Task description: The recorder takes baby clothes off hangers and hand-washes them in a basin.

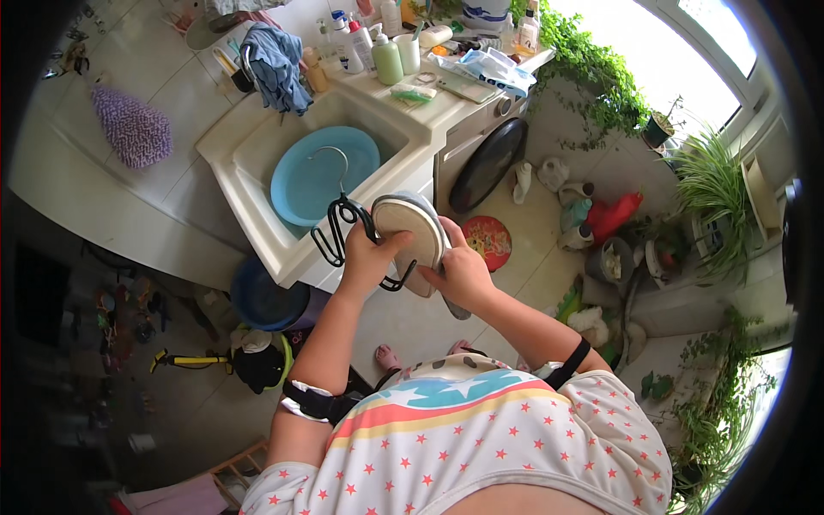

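Observation:
A pale-soled slipper or shoe [408,222] with grey edges is held in front of me, its sole facing up. My left hand [372,261] grips its left side, with the thumb across the sole. The same hand is closed around a black plastic hanger [336,225] with a metal hook; a curved end of the hanger sticks out below the sole. My right hand [465,270] holds the right edge of the slipper, thumb on the sole and fingers behind. A further grey part shows under the right hand; whether it is a second slipper cannot be told.
Beyond my hands, a light blue basin [325,174] sits in a white laundry sink [257,238]. Pump bottles [387,61] and wipes crowd the counter. A dark oval lid or tub [488,166] leans below. A red stool [487,243], a dark blue bucket [269,296] and potted plants [705,183] stand around.

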Available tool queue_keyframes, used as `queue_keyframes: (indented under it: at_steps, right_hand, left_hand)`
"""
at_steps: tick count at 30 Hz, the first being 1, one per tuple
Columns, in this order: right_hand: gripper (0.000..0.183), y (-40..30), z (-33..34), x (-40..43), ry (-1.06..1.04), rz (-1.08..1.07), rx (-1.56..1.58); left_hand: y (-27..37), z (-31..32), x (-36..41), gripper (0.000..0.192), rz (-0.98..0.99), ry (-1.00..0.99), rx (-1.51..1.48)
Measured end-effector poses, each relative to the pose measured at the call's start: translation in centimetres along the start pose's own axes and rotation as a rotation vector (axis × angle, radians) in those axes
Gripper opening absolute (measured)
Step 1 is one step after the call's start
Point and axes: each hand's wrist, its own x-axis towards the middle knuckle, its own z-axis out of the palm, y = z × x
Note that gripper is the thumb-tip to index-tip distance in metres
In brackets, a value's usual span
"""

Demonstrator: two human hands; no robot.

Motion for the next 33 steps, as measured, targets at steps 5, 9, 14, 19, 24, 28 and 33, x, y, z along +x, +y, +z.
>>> queue_keyframes:
  at_steps: [5, 9, 14, 19, 24, 28, 33]
  right_hand:
    - [0.026, 1.6, 0.0, 0.8, 0.304, -0.104, -0.132]
    - [0.027, 2.8, 0.1, 1.8, 0.436, -0.171, -0.366]
    - [0.02, 3.2, 1.4, 1.4, 0.29, -0.218, -0.374]
    - [0.025, 3.6, 0.5, 0.6, 0.149, -0.265, -0.25]
    - [0.053, 8.6, -1.8, 0.6, 0.23, -0.141, 0.211]
    - [0.059, 11.4, -2.8, 0.7, 0.141, -0.008, 1.136]
    - [0.063, 11.2, -2.8, 0.9, 0.027, 0.085, 1.319]
  left_hand:
    - [-1.2, 1.9, -0.5, 0.07, 0.096, 0.151, -0.145]
    - [-0.6, 2.4, -0.5, 0.074, -0.039, 0.066, -0.32]
    - [-0.3, 3.2, -0.8, 0.025, -0.274, 0.187, -0.422]
    - [-1.0, 2.8, -1.7, 0.007, -0.373, 0.411, -0.475]
    - [-1.4, -1.2, -4.0, 0.014, -0.367, 0.488, -0.354]
    - [-1.6, -3.4, -5.3, 0.014, -0.324, 0.43, -0.414]
    - [-1.8, -2.3, -4.6, 0.017, -0.325, 0.358, -0.517]
